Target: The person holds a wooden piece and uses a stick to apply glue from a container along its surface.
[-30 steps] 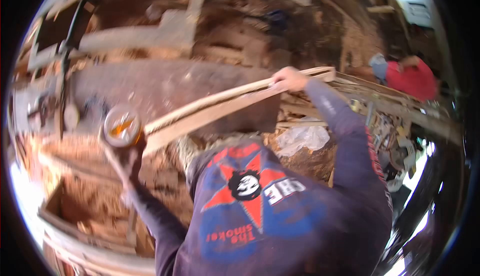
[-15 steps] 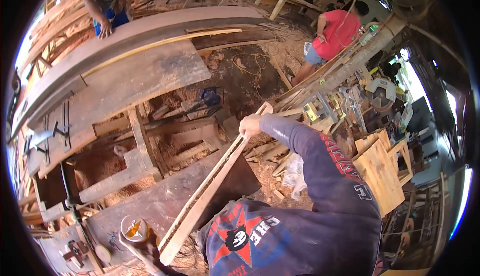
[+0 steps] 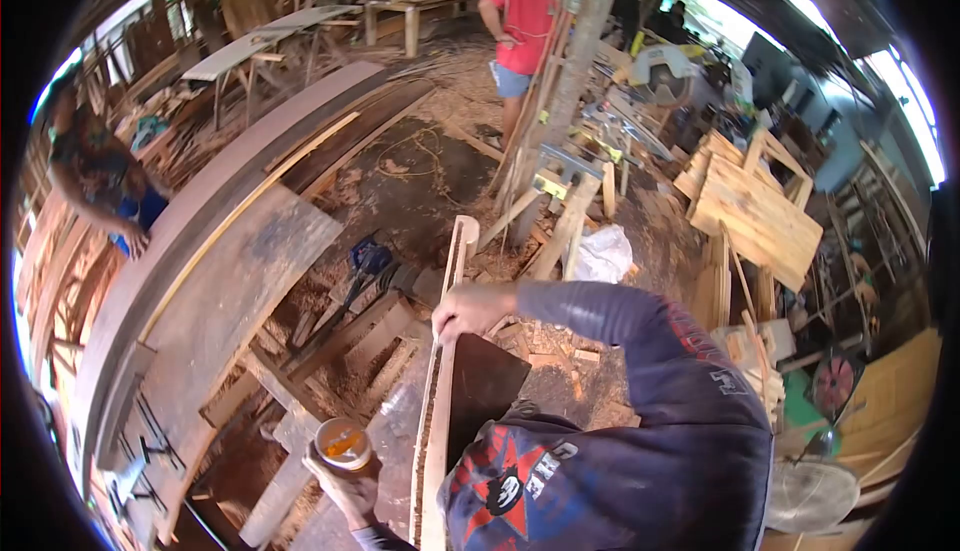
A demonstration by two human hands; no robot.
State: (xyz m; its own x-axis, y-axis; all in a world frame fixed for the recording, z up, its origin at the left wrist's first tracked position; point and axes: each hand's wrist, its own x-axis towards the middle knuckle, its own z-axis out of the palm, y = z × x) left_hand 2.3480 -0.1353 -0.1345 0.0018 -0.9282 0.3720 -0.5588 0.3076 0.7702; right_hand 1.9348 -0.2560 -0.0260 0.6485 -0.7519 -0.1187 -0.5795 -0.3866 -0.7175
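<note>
My right hand [image 3: 468, 312] grips a long pale wooden strip [image 3: 436, 451] below its far end. A narrow dark groove with a rough surface runs along the strip, which extends back toward my body. My left hand [image 3: 345, 493] is wrapped around a small round tub [image 3: 366, 457] holding amber-orange contents, to the left of the strip. Its fingers are partly hidden by the tub. A dark brown panel [image 3: 487, 381] lies beneath and to the right of the strip.
A long workbench [image 3: 250, 261] with planks and clamps runs along the left, where a person [image 3: 100, 176] rests a hand on a board. Another person in red [image 3: 522, 6] stands beyond a post [image 3: 580, 61]. A blue power tool [image 3: 370, 255], wood shavings, offcuts and a fan [image 3: 812, 494] surround me.
My view has swung right and up. The strip now points more straight ahead, still in my right hand, and my left hand still holds the tub, now closer to the strip's middle.
</note>
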